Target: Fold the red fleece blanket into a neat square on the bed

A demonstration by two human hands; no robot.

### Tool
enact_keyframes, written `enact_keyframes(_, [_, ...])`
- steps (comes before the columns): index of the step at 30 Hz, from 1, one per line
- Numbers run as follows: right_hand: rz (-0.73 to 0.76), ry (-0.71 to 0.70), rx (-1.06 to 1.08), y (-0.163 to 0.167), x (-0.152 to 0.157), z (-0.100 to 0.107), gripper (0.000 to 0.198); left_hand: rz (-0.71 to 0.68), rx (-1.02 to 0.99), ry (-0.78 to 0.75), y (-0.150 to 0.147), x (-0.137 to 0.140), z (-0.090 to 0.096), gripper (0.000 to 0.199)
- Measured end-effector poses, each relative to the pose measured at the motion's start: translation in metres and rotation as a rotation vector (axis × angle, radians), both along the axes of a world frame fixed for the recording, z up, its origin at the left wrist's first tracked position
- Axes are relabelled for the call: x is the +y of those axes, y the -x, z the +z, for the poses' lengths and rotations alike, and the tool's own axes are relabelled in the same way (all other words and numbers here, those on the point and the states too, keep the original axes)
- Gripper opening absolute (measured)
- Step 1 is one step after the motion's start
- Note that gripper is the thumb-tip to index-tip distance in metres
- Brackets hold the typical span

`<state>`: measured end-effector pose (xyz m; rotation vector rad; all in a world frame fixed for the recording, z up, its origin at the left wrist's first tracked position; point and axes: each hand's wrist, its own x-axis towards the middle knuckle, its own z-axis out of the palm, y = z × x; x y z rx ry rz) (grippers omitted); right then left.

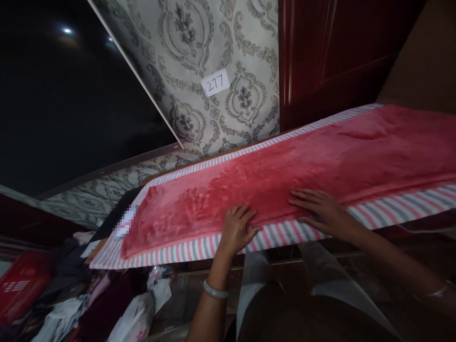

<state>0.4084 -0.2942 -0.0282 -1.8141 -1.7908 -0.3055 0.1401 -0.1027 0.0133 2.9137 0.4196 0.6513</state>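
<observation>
A long red plush blanket (270, 175) lies spread over a striped cloth (199, 247) in pink, grey and white, whose border shows along the near and far sides. My left hand (238, 228) rests at the blanket's near edge, palm down, its fingers on the plush and the thumb out to the right. To the right, my right hand (320, 211) lies flat across the same edge with fingers stretched toward the left. Neither hand holds anything. Smudged darker marks show in the pile, mostly on the left half.
A large dark screen (71, 95) leans in at the upper left. Patterned wallpaper (245, 42) bears a paper marked 277 (215, 82), beside a dark red door (320, 57). At lower left are a red box (26, 285), a white plastic bag (133, 318) and heaped clothes.
</observation>
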Motion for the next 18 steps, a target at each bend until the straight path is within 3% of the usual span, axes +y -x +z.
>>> enact_keyframes(8, [0.002, -0.041, 0.015, 0.004, 0.004, 0.001, 0.041, -0.081, 0.038, -0.141, -0.016, -0.009, 0.004, 0.035])
enact_keyframes(12, [-0.003, -0.04, 0.071, 0.007, 0.006, 0.002, 0.04, -0.034, 0.034, -0.119, -0.021, -0.018, 0.005, 0.027])
enact_keyframes(16, [-0.064, -0.036, 0.147, 0.011, 0.012, 0.008, 0.042, 0.006, 0.08, -0.082, -0.025, -0.025, 0.01, 0.043])
enact_keyframes(18, [-0.1, -0.024, 0.168, 0.012, 0.017, 0.012, 0.044, 0.037, 0.105, -0.085, -0.029, -0.027, 0.012, 0.033])
